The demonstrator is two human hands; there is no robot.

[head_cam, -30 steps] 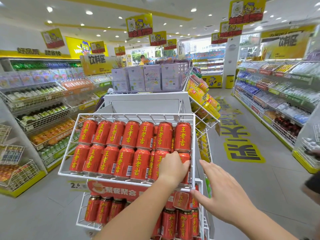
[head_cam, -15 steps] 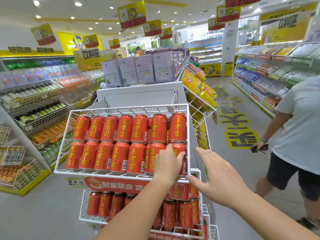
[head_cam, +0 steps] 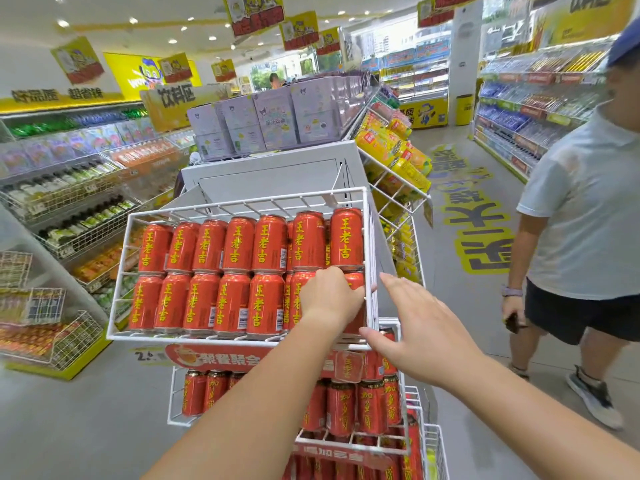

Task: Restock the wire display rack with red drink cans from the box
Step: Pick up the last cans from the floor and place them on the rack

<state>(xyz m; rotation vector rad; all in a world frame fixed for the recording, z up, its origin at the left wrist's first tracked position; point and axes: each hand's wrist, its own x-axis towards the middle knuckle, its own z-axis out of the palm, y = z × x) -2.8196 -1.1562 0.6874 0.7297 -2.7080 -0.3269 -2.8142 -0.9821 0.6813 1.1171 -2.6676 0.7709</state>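
The white wire display rack stands in front of me, its tilted top basket filled with two rows of red drink cans with yellow lettering. My left hand reaches into the basket's lower right corner and grips a red can, which it mostly hides. My right hand is open just outside the basket's right side, fingers straight and thumb at the front corner wire. A lower basket holds darker red cans. The box is not in view.
A person in a pale shirt and dark shorts stands close on the right in the aisle. Wire shelves of bottles line the left. Yellow packs hang on the side rack behind. More shelving runs along the far right.
A person has walked in from the right and now stands nearer. Both my hands have stayed at the top basket's lower right corner while my view shifted slightly.
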